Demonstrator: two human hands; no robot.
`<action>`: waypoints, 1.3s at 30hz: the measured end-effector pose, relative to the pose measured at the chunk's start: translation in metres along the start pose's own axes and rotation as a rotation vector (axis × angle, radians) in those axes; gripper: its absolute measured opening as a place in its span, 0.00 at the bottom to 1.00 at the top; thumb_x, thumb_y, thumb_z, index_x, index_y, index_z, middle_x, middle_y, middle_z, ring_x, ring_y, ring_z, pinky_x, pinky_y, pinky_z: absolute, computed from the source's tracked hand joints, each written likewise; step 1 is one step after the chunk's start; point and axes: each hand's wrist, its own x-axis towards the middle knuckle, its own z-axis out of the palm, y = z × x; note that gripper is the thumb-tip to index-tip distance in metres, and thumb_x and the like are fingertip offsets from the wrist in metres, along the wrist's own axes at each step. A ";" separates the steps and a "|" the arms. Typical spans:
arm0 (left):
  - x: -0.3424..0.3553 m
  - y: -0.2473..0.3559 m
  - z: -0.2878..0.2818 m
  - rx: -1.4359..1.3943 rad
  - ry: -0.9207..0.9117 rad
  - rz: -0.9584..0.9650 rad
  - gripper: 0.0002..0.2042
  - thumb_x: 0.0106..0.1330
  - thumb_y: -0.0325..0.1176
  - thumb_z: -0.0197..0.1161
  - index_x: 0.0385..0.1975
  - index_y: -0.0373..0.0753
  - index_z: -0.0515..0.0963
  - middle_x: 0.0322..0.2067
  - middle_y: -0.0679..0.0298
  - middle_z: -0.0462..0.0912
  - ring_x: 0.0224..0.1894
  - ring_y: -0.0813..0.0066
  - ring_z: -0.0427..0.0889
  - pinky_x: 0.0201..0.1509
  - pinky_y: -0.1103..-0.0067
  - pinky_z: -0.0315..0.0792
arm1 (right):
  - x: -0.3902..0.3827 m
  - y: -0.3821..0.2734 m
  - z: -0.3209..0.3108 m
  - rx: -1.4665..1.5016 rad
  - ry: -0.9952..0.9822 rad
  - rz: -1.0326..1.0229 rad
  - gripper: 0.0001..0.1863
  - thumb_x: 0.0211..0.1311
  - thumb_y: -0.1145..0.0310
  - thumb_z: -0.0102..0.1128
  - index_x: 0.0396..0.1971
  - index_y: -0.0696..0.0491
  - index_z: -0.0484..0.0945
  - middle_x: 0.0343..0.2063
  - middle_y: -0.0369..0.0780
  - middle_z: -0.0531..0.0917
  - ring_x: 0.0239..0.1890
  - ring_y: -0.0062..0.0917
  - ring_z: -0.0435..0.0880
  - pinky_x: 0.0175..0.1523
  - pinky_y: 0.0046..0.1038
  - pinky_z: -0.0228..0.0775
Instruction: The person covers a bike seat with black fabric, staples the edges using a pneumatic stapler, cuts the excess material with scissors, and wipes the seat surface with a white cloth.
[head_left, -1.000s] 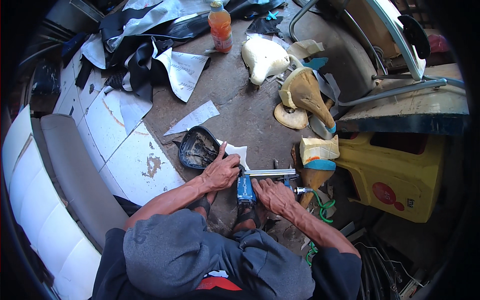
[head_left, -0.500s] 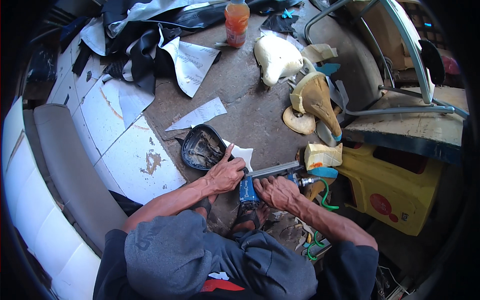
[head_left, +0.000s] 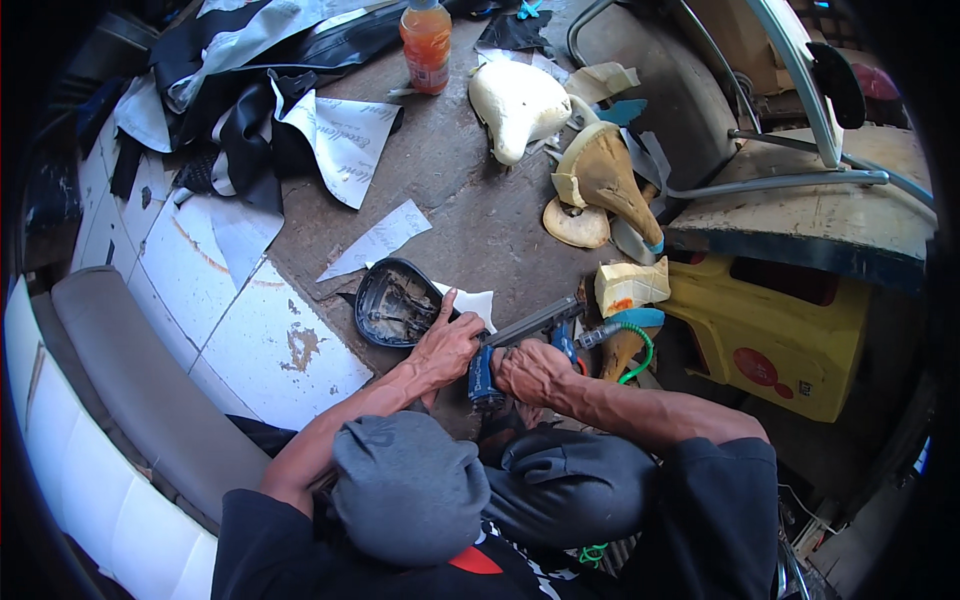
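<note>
A black bicycle saddle [head_left: 398, 303] lies with its hollow underside up, low in the middle of the view. My left hand [head_left: 447, 345] is closed on the saddle's near right end, thumb pointing away from me; a white scrap of cover material [head_left: 476, 306] sticks out beside it. My right hand [head_left: 535, 372] wraps round the handle of a blue air stapler [head_left: 481, 379]. The stapler's grey magazine slants up to the right, and its nose is close to my left hand. Whether the nose touches the saddle is hidden. A green air hose [head_left: 645, 352] joins the handle.
To the right lie a white saddle foam [head_left: 520, 105], a brown worn saddle [head_left: 605, 175] and a yellow foam block [head_left: 632, 287]. An orange drink bottle [head_left: 426, 50] stands at the back. Black and white cover sheets [head_left: 345, 135] spread far left. A yellow case [head_left: 770, 340] and metal-framed chair stand right.
The view has shifted, so most things sit further left in it. My right hand has turned the stapler, its magazine now slanting more steeply. My left hand stays at the saddle's end.
</note>
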 end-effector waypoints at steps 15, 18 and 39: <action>-0.006 0.006 -0.005 0.233 0.058 -0.025 0.06 0.57 0.34 0.60 0.27 0.43 0.84 0.35 0.67 0.75 0.55 0.68 0.74 0.76 0.40 0.39 | 0.001 -0.039 -0.028 -0.179 -0.104 0.210 0.14 0.60 0.62 0.61 0.36 0.58 0.78 0.29 0.41 0.87 0.31 0.32 0.90 0.31 0.34 0.79; -0.019 0.004 -0.003 0.352 0.144 0.010 0.07 0.59 0.35 0.59 0.31 0.47 0.85 0.36 0.69 0.76 0.58 0.67 0.73 0.75 0.37 0.38 | -0.002 -0.048 -0.020 -0.183 -0.032 0.254 0.10 0.60 0.66 0.57 0.34 0.59 0.77 0.25 0.42 0.86 0.29 0.33 0.89 0.28 0.33 0.77; -0.003 -0.024 -0.036 0.490 -0.148 0.454 0.08 0.60 0.37 0.59 0.29 0.49 0.86 0.38 0.74 0.79 0.66 0.70 0.68 0.77 0.42 0.40 | -0.032 -0.058 -0.011 0.068 0.153 0.278 0.17 0.63 0.68 0.52 0.48 0.62 0.72 0.28 0.48 0.86 0.27 0.42 0.88 0.31 0.40 0.78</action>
